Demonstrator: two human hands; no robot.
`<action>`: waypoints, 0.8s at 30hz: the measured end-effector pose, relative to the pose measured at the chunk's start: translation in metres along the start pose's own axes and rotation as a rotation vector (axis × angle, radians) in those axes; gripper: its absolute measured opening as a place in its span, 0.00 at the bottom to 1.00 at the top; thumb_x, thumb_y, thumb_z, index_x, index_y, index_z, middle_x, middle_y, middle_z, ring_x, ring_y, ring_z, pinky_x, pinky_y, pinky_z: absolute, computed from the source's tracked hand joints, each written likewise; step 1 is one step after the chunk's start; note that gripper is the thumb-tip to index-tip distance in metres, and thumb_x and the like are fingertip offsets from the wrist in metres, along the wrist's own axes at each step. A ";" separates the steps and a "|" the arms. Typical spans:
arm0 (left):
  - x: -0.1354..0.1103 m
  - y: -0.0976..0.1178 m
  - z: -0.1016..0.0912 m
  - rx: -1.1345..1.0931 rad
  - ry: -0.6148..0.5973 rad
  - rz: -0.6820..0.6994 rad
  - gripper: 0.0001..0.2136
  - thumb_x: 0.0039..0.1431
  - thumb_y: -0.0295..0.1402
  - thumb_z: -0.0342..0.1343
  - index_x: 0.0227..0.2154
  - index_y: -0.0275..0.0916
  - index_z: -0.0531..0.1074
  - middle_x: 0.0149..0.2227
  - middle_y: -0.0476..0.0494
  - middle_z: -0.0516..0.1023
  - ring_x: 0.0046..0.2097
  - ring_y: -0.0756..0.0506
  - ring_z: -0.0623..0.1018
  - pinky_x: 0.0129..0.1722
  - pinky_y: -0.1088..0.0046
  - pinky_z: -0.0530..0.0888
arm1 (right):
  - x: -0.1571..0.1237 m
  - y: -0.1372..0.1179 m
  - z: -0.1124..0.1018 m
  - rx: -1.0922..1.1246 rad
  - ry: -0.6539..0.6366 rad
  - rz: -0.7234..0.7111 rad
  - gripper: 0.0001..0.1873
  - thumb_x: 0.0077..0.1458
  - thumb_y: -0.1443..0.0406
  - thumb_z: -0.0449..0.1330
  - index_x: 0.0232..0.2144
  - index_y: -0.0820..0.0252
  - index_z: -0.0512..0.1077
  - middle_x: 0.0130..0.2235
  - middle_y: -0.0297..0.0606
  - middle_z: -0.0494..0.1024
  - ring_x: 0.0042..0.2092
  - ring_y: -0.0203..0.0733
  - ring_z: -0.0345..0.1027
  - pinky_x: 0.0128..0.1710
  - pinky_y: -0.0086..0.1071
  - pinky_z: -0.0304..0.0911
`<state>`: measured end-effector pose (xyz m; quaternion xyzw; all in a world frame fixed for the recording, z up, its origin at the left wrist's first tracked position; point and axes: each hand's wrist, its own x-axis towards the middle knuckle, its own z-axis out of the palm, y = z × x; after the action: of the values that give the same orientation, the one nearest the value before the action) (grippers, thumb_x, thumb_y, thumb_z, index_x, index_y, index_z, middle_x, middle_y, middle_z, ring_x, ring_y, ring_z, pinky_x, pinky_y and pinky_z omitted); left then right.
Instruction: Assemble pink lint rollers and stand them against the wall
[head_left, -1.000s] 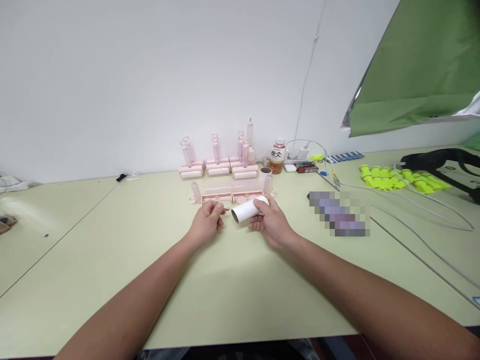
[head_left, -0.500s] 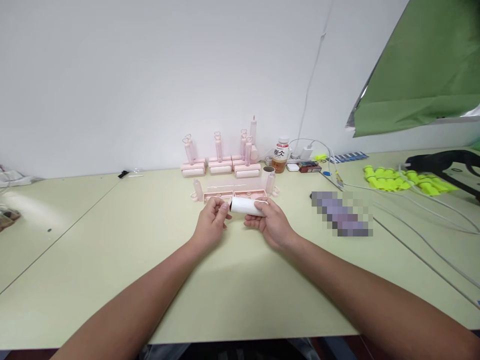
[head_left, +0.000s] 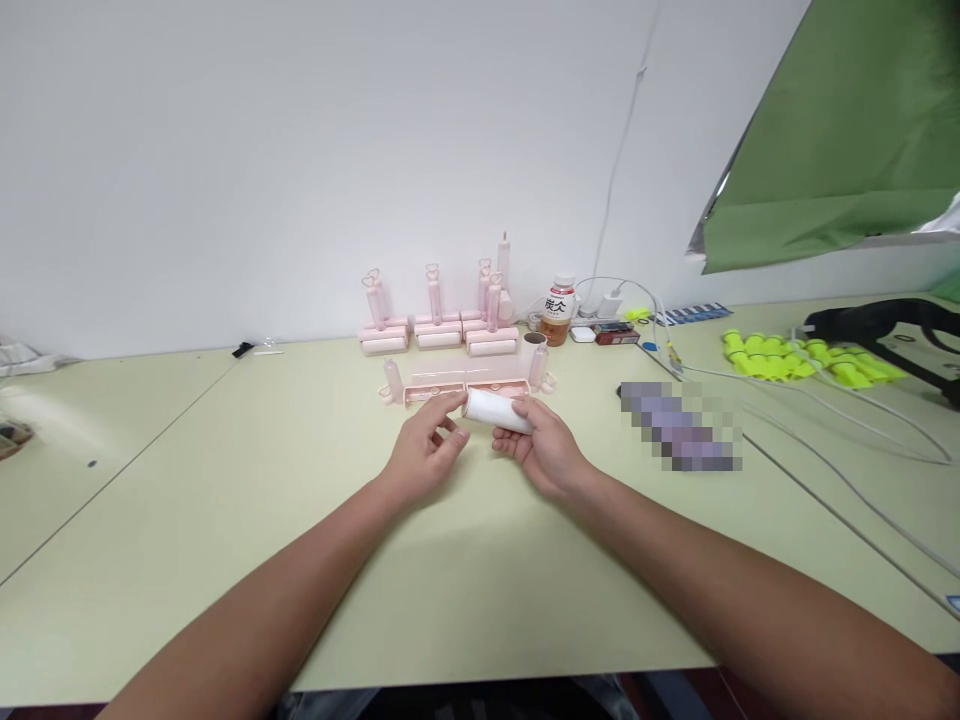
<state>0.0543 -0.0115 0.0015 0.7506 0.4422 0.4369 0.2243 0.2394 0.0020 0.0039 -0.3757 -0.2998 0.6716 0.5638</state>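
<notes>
A white lint roller refill [head_left: 496, 410] lies across my right hand [head_left: 551, 448], whose thumb is on top and fingers curl underneath. My left hand [head_left: 426, 450] has its thumb and fingers apart, with the fingertips at the roll's left end; whether they touch it I cannot tell. Just beyond the hands are two open pink lint roller cases [head_left: 435, 392], partly hidden. Past them, pink lint rollers with white rolls [head_left: 493, 348] stand in a row, their handles [head_left: 433, 292] pointing up. Short pink handles also stand at the left [head_left: 393, 380] and right [head_left: 538, 368] of the open cases.
A drink bottle [head_left: 559, 310] stands near the wall with a white charger [head_left: 612, 304] and a small dark red box [head_left: 616, 334]. At right are a blurred-out object [head_left: 679, 425], yellow-green pieces [head_left: 772, 355], a black tool [head_left: 885, 325] and loose white cables [head_left: 862, 400].
My left thumb and fingers have spread from a pinch at the roll's left end, the thumb dropping below it. The roll has tilted slightly, its left end higher, still in my right hand.
</notes>
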 end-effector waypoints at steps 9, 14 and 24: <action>0.022 -0.021 -0.016 0.756 -0.123 -0.325 0.24 0.61 0.32 0.44 0.61 0.41 0.61 0.67 0.44 0.58 0.56 0.37 0.73 0.46 0.61 0.74 | 0.007 0.001 -0.005 -0.001 0.024 -0.037 0.15 0.48 0.70 0.60 0.39 0.56 0.63 0.30 0.34 0.75 0.26 0.36 0.70 0.26 0.30 0.70; 0.026 -0.020 -0.015 0.831 -0.189 -0.365 0.23 0.61 0.34 0.44 0.59 0.41 0.61 0.63 0.38 0.63 0.50 0.38 0.77 0.41 0.62 0.74 | 0.006 0.003 -0.005 -0.044 -0.001 -0.080 0.17 0.46 0.69 0.64 0.39 0.56 0.64 0.29 0.31 0.74 0.26 0.33 0.67 0.24 0.27 0.68; 0.028 -0.005 -0.015 0.666 -0.269 -0.510 0.17 0.55 0.47 0.52 0.41 0.42 0.73 0.41 0.41 0.79 0.38 0.40 0.78 0.31 0.70 0.69 | 0.008 0.004 -0.004 -0.169 0.074 -0.057 0.09 0.55 0.63 0.59 0.39 0.56 0.65 0.28 0.31 0.72 0.25 0.34 0.66 0.20 0.27 0.67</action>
<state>0.0456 0.0138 0.0186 0.6988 0.6970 0.0993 0.1263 0.2405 0.0096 -0.0029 -0.4378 -0.3450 0.6132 0.5597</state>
